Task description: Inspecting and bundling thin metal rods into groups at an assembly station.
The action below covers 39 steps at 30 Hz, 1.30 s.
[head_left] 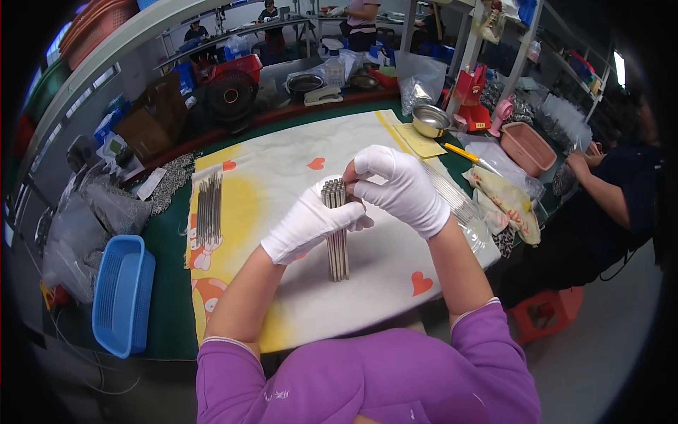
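Observation:
An upright bundle of thin, shiny metal rods stands over the middle of the cloth, its round ends facing up. Around its upper part my left hand is closed, in a white glove that leaves the fingertips bare. My right hand, gloved the same way, has thumb and forefinger pinched at the top right edge of the bundle; what lies between those fingertips is hidden. To the left, a row of similar metal rods lies on the cloth. More thin rods lie right of my right hand, partly under clear plastic.
A white and yellow cloth covers the green table. At left stands a blue basket; at right, a pink basket. A steel bowl and a yellow cutter knife lie toward the back right. A co-worker's arm reaches in at right.

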{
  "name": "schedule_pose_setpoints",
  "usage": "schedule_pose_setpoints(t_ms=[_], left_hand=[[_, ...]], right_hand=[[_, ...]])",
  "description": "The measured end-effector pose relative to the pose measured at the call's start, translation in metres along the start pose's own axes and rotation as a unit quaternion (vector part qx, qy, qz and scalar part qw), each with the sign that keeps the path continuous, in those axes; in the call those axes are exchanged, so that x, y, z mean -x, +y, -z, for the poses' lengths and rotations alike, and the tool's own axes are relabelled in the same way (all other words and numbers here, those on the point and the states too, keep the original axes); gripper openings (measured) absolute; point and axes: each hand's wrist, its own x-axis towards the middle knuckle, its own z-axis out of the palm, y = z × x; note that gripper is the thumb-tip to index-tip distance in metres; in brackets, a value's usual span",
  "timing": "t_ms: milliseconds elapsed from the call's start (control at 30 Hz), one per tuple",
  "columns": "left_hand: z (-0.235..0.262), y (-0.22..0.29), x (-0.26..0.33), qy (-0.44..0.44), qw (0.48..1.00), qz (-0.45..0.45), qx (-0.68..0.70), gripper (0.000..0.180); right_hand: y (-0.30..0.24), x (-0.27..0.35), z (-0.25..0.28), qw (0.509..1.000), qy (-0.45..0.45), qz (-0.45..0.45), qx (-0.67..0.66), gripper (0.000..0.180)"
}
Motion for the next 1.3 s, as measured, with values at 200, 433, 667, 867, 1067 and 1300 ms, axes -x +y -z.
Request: schedule_pose_setpoints(t_ms=[200,433,667,867,1067,1300], left_hand=[[-0.002,0.003,0.002,0.007,1.000,0.003,0.000,0.027],[-0.007,0.003,0.005,0.001,1.000,0.014,-0.016,0.027],[-0.013,0.007,0.010,-0.030,0.999,0.011,-0.043,0.027],[-0.008,0.006,0.013,-0.064,0.996,0.016,-0.055,0.029],[-0.008,0.014,0.018,-0.079,0.992,0.044,-0.084,0.030],[-0.001,0.012,0.022,-0.128,0.982,0.035,-0.133,0.029]], right_hand=[[0.000,-0.001,0.001,0.999,-0.006,0.027,0.020,0.019],[-0.002,0.005,0.006,0.997,0.000,0.070,0.031,0.022],[-0.008,0.014,0.010,0.992,0.009,0.127,0.026,0.027],[-0.011,0.023,0.007,0.991,0.023,0.129,0.005,0.026],[-0.014,0.031,0.004,0.994,0.042,0.098,-0.003,0.027],[-0.022,0.038,-0.001,0.995,0.059,0.073,-0.025,0.023]])
